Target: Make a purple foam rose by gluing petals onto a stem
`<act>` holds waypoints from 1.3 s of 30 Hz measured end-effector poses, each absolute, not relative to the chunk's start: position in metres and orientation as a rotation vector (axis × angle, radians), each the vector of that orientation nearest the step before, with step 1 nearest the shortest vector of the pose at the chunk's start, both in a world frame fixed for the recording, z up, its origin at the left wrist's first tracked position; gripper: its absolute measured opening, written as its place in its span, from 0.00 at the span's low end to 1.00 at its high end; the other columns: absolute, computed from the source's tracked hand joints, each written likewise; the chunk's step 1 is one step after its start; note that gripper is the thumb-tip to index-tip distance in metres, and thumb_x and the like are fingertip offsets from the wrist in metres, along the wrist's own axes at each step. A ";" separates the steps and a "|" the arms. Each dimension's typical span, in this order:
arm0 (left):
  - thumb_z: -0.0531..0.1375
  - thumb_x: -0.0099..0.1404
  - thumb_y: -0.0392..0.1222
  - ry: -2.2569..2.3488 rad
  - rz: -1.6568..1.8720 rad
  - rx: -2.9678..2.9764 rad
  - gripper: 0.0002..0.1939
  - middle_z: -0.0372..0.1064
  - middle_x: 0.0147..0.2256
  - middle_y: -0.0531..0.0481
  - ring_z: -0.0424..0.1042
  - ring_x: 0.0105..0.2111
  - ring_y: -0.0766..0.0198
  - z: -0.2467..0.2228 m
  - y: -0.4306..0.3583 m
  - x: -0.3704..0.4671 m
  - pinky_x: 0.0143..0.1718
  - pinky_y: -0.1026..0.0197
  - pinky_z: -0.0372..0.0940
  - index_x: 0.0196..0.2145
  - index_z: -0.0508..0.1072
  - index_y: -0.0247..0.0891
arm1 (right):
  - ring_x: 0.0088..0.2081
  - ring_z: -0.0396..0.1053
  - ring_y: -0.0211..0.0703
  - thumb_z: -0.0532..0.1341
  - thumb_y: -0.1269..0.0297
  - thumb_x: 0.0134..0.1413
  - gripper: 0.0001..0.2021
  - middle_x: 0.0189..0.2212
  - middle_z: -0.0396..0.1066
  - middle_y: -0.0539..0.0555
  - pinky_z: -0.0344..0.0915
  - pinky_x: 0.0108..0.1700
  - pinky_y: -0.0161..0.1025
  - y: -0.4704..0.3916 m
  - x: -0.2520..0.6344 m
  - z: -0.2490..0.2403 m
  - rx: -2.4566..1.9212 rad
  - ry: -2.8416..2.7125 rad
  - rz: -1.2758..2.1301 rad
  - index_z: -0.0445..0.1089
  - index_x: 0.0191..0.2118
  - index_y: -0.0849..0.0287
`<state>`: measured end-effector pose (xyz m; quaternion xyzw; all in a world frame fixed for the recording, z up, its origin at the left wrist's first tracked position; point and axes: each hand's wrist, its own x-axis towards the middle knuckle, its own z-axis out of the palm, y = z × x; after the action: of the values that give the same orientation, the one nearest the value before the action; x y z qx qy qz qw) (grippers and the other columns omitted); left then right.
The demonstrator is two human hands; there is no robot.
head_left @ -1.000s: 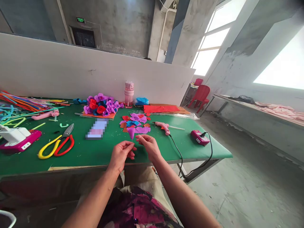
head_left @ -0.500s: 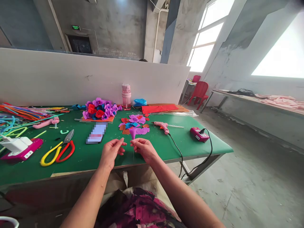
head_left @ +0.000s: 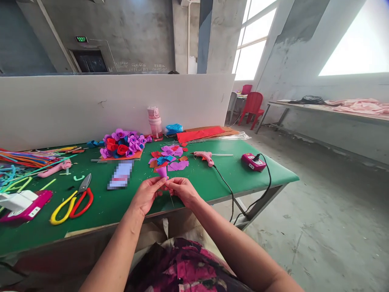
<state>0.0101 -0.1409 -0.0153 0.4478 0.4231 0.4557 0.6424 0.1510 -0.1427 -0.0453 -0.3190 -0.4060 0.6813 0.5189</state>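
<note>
Between my two hands, near the table's front edge, a small purple paper cone (head_left: 162, 172) stands with its wide end up and a thin wire hanging below it. My left hand (head_left: 148, 194) pinches its base from the left. The thumb and fingertips of my right hand (head_left: 182, 190) close on the base from the right. Just behind lie loose petals (head_left: 178, 166) in purple, red, blue and orange. To their right rests a pink glue gun (head_left: 204, 156) with its cord running off the table edge.
Scissors (head_left: 79, 199), a phone (head_left: 120, 174) and a heap of paper flowers (head_left: 123, 145) lie to the left. Behind stand a pink bottle (head_left: 155, 124) and a white partition (head_left: 115, 103). A magenta power socket (head_left: 253, 162) sits at the right; pipe cleaners (head_left: 30, 158) are far left.
My left hand has moved in and closed on the cone's base beside my right hand. The cone now tilts to the left, and the camera view has shifted slightly.
</note>
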 end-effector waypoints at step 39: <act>0.73 0.41 0.38 0.703 1.156 0.759 0.12 0.72 0.23 0.51 0.65 0.21 0.72 -0.036 -0.130 0.021 0.25 0.68 0.61 0.24 0.78 0.30 | 0.21 0.58 0.28 0.72 0.54 0.35 0.16 0.23 0.71 0.49 0.53 0.26 0.31 -0.144 0.157 -0.046 -0.692 -1.041 1.704 0.74 0.27 0.62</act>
<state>0.0215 -0.1302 -0.0365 0.3425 0.3171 0.5219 0.7139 0.1573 -0.1441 -0.0459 -0.2849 -0.4288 0.7021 0.4919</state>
